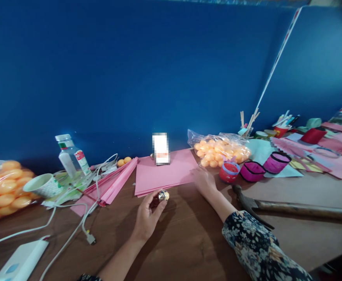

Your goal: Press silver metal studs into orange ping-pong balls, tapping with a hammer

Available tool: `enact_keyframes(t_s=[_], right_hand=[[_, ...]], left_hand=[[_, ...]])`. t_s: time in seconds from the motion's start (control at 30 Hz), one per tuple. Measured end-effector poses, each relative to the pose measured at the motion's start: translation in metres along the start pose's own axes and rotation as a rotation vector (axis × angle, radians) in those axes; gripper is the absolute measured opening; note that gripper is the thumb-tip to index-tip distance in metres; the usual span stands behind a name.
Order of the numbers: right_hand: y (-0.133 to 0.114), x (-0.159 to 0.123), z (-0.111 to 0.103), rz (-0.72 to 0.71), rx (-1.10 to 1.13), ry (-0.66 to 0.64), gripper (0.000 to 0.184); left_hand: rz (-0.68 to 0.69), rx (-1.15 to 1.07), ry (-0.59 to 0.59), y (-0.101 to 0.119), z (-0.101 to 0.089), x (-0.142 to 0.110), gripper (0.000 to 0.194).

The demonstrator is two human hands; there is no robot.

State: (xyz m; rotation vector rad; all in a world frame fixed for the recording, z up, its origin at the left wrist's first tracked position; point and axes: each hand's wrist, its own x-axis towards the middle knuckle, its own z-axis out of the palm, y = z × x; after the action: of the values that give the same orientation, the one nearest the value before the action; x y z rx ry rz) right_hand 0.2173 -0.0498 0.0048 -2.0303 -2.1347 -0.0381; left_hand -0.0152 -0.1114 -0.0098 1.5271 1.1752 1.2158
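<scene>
Left hand (147, 214) pinches a small shiny round object (163, 196). Right hand (205, 181), blurred, at pink sheets' (165, 175) right edge; grip, cannot tell.

Left hand (147, 216): a small shiny rounded object (163, 196) is held between thumb and fingers, above the wooden tabletop (185, 249). Right hand (205, 182): blurred, seen at the right edge of the stacked pink sheets (165, 175); contact cannot be judged. One floral sleeve (255, 242), worn on the right arm. One hammer (302, 210), laid at right, its head just beside that sleeve. One red cup (229, 173) and two magenta containers (264, 167), placed in a row behind the hammer. Orange balls, bagged in clear plastic: one bag (222, 150) behind the red cup, another (8, 191) at far left, beside a tilted paper cup (43, 185).
</scene>
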Motion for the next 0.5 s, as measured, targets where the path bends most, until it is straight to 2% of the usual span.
enact_keyframes(t_s=[0.13,0.5], right_hand=[[0.0027,0.0002,0.0033,0.005,-0.014,0.045,0.027],[0.003,0.0038,0.0056,-0.036,-0.05,0.028,0.029]], left_hand=[[-0.008,0.002,-0.017,-0.0004,-0.0001,0.0003,0.04],[-0.009,-0.005,-0.02,-0.0037,-0.0002,0.0013,0.039]])
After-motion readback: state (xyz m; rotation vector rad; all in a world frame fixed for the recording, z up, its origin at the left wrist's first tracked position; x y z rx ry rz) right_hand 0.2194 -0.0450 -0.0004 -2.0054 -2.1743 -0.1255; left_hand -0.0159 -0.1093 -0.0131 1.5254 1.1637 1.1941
